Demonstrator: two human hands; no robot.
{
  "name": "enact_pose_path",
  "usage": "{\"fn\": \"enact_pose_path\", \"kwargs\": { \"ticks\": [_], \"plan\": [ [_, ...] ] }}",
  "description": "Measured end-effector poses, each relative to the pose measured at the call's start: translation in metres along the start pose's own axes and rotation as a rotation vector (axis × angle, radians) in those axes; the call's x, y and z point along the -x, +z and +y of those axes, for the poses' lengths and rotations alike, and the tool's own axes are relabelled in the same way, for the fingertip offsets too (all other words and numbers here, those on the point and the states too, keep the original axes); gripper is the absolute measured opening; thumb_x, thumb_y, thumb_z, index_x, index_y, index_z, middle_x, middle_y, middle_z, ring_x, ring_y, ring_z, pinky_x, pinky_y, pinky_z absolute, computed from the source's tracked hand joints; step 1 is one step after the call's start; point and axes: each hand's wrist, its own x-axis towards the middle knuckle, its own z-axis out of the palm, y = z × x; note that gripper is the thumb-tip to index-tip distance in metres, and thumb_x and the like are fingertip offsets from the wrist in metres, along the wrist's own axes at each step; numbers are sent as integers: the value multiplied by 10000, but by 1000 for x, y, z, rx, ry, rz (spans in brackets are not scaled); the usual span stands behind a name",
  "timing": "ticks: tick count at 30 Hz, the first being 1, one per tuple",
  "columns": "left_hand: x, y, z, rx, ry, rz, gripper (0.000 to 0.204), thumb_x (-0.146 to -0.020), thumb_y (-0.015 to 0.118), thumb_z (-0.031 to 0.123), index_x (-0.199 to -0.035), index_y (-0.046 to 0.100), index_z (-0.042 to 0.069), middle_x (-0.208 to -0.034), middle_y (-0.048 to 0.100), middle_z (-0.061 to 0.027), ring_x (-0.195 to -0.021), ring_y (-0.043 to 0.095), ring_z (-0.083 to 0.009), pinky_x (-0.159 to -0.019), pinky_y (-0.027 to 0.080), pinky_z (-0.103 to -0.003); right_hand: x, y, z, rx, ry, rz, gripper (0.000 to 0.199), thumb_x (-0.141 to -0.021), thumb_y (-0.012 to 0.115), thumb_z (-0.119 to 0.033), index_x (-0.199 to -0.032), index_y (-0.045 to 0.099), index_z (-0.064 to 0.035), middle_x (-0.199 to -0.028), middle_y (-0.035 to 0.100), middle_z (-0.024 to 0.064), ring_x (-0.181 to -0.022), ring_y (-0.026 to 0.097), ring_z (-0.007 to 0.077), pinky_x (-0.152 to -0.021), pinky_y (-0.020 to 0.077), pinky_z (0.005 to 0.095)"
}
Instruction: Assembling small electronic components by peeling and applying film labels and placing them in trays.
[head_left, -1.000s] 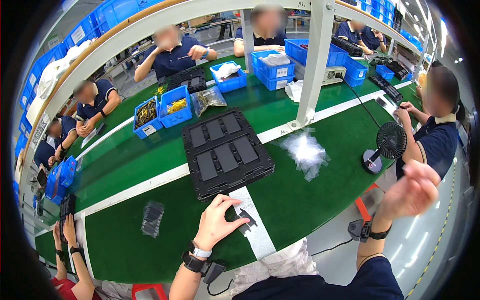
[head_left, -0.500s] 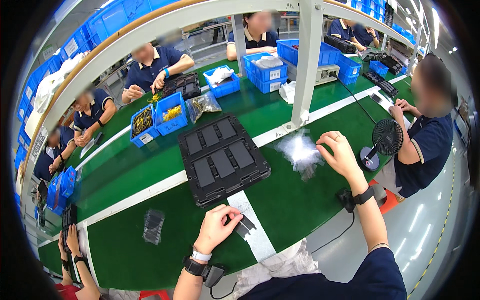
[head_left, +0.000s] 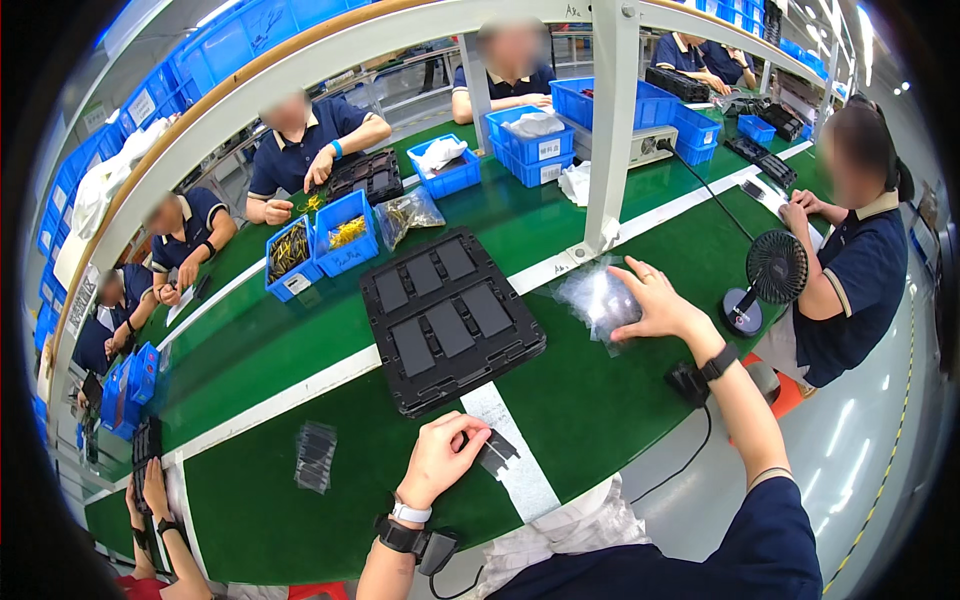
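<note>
Fingers of the right hand [head_left: 655, 305] are spread flat on a pile of clear plastic bags [head_left: 600, 300] on the green surface [head_left: 300, 500]; the black tray [head_left: 450, 315] looks full. The left hand [head_left: 440, 460] pinches a small black part [head_left: 495, 450], not yet bagged.

Our right hand [head_left: 655, 305], raised off to our side a second ago, now down on clear plastic bags [head_left: 597, 300] on bench [head_left: 600, 400], fingers spread. Our left hand [head_left: 443, 460] barely shifted, on small black part [head_left: 497, 450].
</note>
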Motion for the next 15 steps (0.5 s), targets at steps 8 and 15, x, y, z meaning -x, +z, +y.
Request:
{"fn": "enact_pose_path", "kwargs": {
  "ticks": [8, 15],
  "plan": [
    [0, -2, 3, -2, -15, 13, 113, -748, 656, 73, -857, 656, 43, -665, 547, -22, -503, 421, -93, -469, 361, -233, -34, -3, 23, 56, -36, -107, 967, -581, 747, -523, -1359, 295, -167, -1286, 407, 219, -1255, 271, 416, -1039, 174, 551],
    [-1, -10, -2, 62, 108, 278, 166, -709, 663, -9, -871, 650, 28, -853, 598, -71, -691, 568, -134, -592, 466, -234, -64, -58, -51, -914, -259, -55, 884, -747, 600, -559, -1407, 186, -142, -1380, 305, 197, -1259, 317, 344, -1022, 284, 461]
  ]
}}
